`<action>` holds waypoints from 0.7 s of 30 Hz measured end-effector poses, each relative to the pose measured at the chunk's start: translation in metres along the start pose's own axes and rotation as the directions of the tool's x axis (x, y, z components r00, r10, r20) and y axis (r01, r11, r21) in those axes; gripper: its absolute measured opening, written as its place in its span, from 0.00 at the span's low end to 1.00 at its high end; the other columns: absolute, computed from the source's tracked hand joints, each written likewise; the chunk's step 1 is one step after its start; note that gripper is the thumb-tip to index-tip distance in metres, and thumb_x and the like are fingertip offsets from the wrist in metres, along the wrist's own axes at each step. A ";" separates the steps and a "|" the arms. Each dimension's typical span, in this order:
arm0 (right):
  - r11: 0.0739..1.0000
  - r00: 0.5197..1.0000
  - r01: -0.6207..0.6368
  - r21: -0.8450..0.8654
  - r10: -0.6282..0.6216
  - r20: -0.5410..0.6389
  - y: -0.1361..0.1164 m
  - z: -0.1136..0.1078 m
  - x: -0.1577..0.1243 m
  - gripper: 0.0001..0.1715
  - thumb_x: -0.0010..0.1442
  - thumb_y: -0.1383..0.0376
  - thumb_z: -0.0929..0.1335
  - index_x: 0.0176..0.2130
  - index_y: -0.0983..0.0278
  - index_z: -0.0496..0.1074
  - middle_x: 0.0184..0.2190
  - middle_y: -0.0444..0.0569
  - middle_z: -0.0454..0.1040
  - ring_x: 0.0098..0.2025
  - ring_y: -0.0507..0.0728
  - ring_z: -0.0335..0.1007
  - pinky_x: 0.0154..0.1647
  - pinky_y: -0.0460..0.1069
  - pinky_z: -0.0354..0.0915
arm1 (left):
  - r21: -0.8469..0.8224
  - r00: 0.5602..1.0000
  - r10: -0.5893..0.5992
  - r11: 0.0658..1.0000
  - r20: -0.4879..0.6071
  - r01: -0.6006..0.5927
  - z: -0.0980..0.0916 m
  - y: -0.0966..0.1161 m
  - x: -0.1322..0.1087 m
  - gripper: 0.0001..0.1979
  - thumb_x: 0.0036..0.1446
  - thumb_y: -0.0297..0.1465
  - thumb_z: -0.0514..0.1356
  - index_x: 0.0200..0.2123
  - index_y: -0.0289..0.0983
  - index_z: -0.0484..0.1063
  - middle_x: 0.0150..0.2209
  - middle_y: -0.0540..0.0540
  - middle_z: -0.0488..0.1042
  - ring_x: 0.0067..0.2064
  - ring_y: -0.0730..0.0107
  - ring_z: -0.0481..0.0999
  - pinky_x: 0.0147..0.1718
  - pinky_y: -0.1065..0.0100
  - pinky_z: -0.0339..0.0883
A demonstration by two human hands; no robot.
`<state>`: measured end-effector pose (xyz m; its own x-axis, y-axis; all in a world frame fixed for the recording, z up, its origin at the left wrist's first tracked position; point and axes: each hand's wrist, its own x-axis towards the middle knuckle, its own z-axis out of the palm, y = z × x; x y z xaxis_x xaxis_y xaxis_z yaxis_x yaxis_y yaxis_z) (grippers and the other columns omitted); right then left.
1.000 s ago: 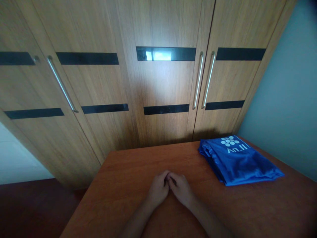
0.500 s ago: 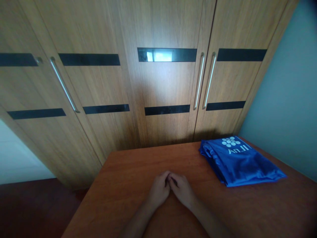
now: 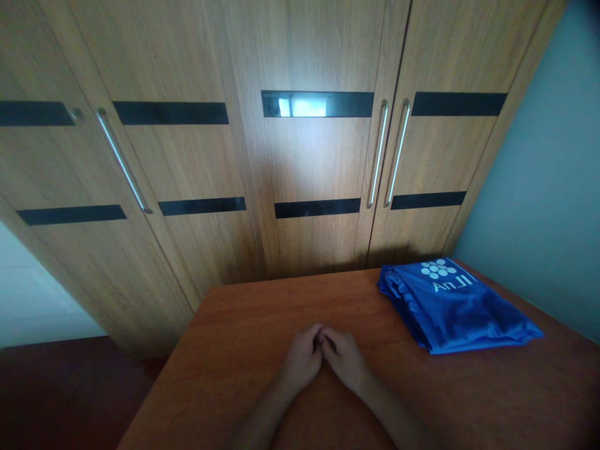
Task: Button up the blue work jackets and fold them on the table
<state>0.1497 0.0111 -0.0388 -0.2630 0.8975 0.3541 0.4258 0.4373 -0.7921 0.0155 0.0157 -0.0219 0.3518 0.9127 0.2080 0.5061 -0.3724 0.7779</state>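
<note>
My left hand [image 3: 302, 357] and my right hand [image 3: 344, 357] rest together on the brown wooden table [image 3: 253, 325], near the middle of the view. Their curled fingers meet at the far end, and the thumbs lie close to each other. No object shows in either one, though the inner sides of the fingers are partly hidden. Off to the right, apart from both hands, lies a folded blue cloth [image 3: 464, 319] of shiny fabric. White dots and lettering are printed on its upper part.
Behind the table stands a wooden wardrobe [image 3: 314, 162] with dark strips and long metal handles [image 3: 378, 153]. A bluish wall [image 3: 529, 212] borders the table on the right. The table's left edge drops to a dark reddish floor [image 3: 70, 394].
</note>
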 end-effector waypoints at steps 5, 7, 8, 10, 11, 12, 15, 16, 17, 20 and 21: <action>1.000 1.000 0.008 -0.006 -0.008 -0.011 0.002 0.001 0.000 0.13 0.59 0.72 0.60 0.30 0.62 0.71 0.28 0.45 0.74 0.31 0.52 0.70 0.34 0.45 0.61 | -0.004 1.000 0.000 1.000 0.006 0.000 0.000 0.000 0.000 0.15 0.47 0.18 0.49 0.34 0.38 0.70 0.35 0.46 0.75 0.38 0.67 0.73 0.40 0.68 0.63; 1.000 1.000 0.003 0.002 -0.003 -0.010 0.002 0.001 0.000 0.13 0.59 0.73 0.60 0.30 0.62 0.71 0.28 0.45 0.74 0.31 0.52 0.70 0.33 0.45 0.61 | 0.000 1.000 0.000 1.000 -0.002 0.000 0.001 -0.002 0.000 0.15 0.47 0.18 0.49 0.34 0.38 0.70 0.34 0.46 0.75 0.37 0.67 0.72 0.39 0.68 0.63; 1.000 1.000 0.002 0.007 -0.002 -0.009 0.001 0.001 0.000 0.13 0.59 0.73 0.60 0.30 0.62 0.70 0.28 0.45 0.74 0.31 0.52 0.70 0.33 0.44 0.61 | 0.001 1.000 0.000 1.000 -0.006 0.000 0.001 -0.003 0.000 0.15 0.47 0.18 0.49 0.34 0.38 0.70 0.34 0.46 0.75 0.37 0.67 0.73 0.39 0.68 0.63; 1.000 1.000 0.002 0.014 -0.002 -0.004 0.000 0.000 0.000 0.13 0.59 0.72 0.60 0.29 0.62 0.70 0.28 0.44 0.73 0.31 0.52 0.70 0.33 0.44 0.61 | 0.001 1.000 0.006 1.000 -0.005 -0.006 0.002 -0.004 -0.001 0.16 0.47 0.18 0.49 0.35 0.38 0.70 0.35 0.46 0.75 0.38 0.67 0.73 0.39 0.68 0.63; 1.000 1.000 0.003 0.016 -0.003 -0.002 0.000 0.000 0.000 0.13 0.59 0.72 0.60 0.29 0.62 0.70 0.28 0.44 0.73 0.31 0.52 0.70 0.33 0.44 0.61 | 0.001 1.000 0.009 1.000 -0.004 -0.009 0.002 -0.005 -0.001 0.16 0.47 0.18 0.49 0.35 0.37 0.70 0.35 0.46 0.75 0.38 0.67 0.72 0.39 0.68 0.63; 1.000 1.000 0.004 0.016 -0.004 -0.001 0.000 0.000 0.000 0.13 0.59 0.72 0.60 0.29 0.62 0.69 0.28 0.44 0.73 0.31 0.52 0.70 0.33 0.44 0.61 | 0.002 1.000 0.011 1.000 -0.004 -0.011 0.002 -0.005 -0.001 0.16 0.47 0.18 0.49 0.35 0.37 0.70 0.35 0.46 0.75 0.38 0.67 0.72 0.39 0.68 0.63; 1.000 1.000 0.003 0.011 -0.003 0.005 -0.001 0.000 0.000 0.13 0.59 0.72 0.59 0.29 0.62 0.69 0.28 0.44 0.73 0.30 0.52 0.70 0.33 0.44 0.60 | 0.007 1.000 0.014 1.000 -0.009 -0.014 0.002 -0.005 -0.001 0.15 0.47 0.18 0.49 0.35 0.37 0.70 0.35 0.46 0.75 0.37 0.68 0.72 0.38 0.69 0.62; 1.000 1.000 0.002 0.008 -0.002 0.005 -0.001 0.000 0.000 0.13 0.59 0.72 0.59 0.29 0.62 0.69 0.27 0.44 0.73 0.30 0.52 0.70 0.33 0.44 0.60 | 0.008 1.000 0.011 1.000 -0.008 -0.011 0.002 -0.004 -0.001 0.15 0.47 0.18 0.49 0.34 0.37 0.69 0.34 0.46 0.75 0.37 0.68 0.72 0.38 0.69 0.62; 1.000 1.000 0.002 0.005 -0.002 0.002 -0.001 0.000 0.001 0.13 0.58 0.72 0.60 0.28 0.62 0.69 0.27 0.44 0.73 0.30 0.52 0.69 0.32 0.44 0.60 | 0.007 1.000 0.009 1.000 -0.006 -0.009 0.001 -0.003 0.000 0.15 0.47 0.17 0.49 0.34 0.37 0.69 0.34 0.47 0.75 0.37 0.68 0.72 0.38 0.69 0.62; 1.000 1.000 0.003 0.004 -0.003 -0.007 -0.001 0.000 0.001 0.12 0.58 0.72 0.60 0.28 0.62 0.68 0.26 0.43 0.72 0.29 0.52 0.69 0.32 0.44 0.60 | -0.006 1.000 0.005 1.000 -0.004 -0.005 0.001 -0.001 0.000 0.15 0.46 0.17 0.49 0.34 0.37 0.69 0.34 0.46 0.75 0.37 0.68 0.72 0.38 0.69 0.62; 1.000 1.000 0.003 0.008 -0.003 -0.006 -0.001 0.000 0.001 0.12 0.59 0.72 0.60 0.28 0.62 0.68 0.27 0.44 0.72 0.29 0.52 0.69 0.32 0.44 0.60 | -0.008 1.000 0.007 1.000 -0.005 -0.007 0.000 0.000 0.000 0.15 0.46 0.17 0.49 0.34 0.37 0.69 0.34 0.46 0.75 0.37 0.68 0.72 0.38 0.69 0.62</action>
<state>0.1494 0.0115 -0.0375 -0.2588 0.8964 0.3598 0.4179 0.4397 -0.7950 0.0157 0.0153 -0.0223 0.3509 0.9111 0.2163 0.4978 -0.3771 0.7810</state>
